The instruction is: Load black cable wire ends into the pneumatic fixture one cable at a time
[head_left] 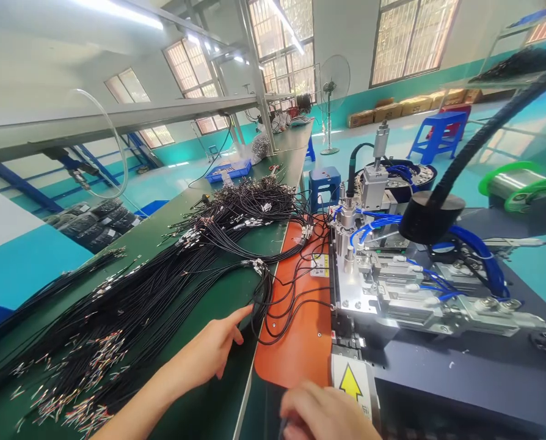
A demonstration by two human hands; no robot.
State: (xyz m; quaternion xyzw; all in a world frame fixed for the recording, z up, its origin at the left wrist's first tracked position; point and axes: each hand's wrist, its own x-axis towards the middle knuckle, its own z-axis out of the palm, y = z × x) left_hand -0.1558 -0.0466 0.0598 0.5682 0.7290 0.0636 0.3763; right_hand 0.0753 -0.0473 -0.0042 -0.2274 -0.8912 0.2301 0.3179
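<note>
Left hand (213, 348) lies on the green bench top (200, 397), index finger stretched out and pointing toward a looped bundle of black wires (262, 299); the fingertip sits just short of the loops, and I cannot tell whether it touches. The other fingers are loosely curled, gripping nothing that I can see.

Right hand (323, 412) is at the bottom edge of my view, blurred and partly cut off, just below the yellow arrow label (350, 384) on the machine front. I cannot tell whether it is spread or closed, or whether it holds anything.

The looped bundle hangs over the seam where the green bench meets the orange mat (300, 342); several loops trail across the mat toward the metal fixture (369, 287).

Left of the hand, a large spread of black wires (131, 305) with bare metal terminals fans across the bench (ends nearest me show coloured tips). A second heap of wires (250, 208) lies farther up the bench.

The fixture carries blue air hoses (474, 244) and a black round cap (431, 215) on a corrugated black hose. Behind it: a blue stool (324, 183), a blue tray (229, 170), and a standing fan (333, 91) on the teal floor.
</note>
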